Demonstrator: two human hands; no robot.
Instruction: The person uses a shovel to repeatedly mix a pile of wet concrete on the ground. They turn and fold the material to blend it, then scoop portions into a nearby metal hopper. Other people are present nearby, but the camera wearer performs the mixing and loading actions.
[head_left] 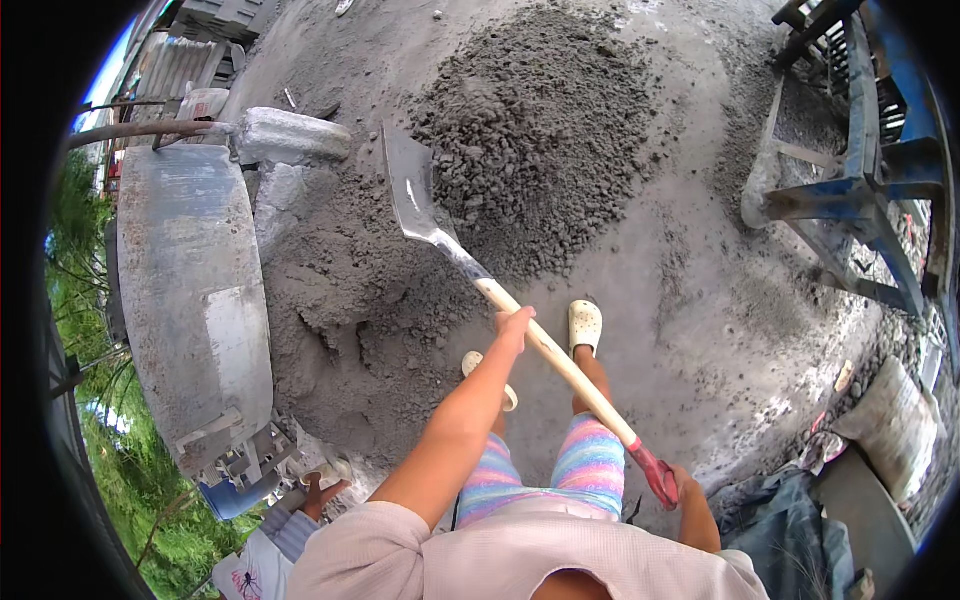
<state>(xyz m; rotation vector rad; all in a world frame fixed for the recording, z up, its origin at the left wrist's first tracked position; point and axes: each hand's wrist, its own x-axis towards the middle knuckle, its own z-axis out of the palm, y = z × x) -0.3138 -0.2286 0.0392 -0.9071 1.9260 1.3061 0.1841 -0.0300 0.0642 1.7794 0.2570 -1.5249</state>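
A shovel (575,375) with a pale wooden shaft, a grey metal blade and a red grip slants across the view, from upper left to lower right. My left hand (515,325) is closed round the shaft, a little behind the metal socket. At the other end, my right hand (685,487) is closed on the red grip, its fingers partly hidden. The blade is by the left edge of a large heap of dark, crumbly grey material (545,140), with no load visible on it. Finer grey material (370,290) lies to the left, below the blade.
A large worn metal panel (195,290) stands on the left, near a pale concrete-like block (292,135). Blue metal framework (850,190) rises on the right. A whitish sack (890,430) and a dark tarp (785,525) lie lower right. Another person (265,560) is at lower left.
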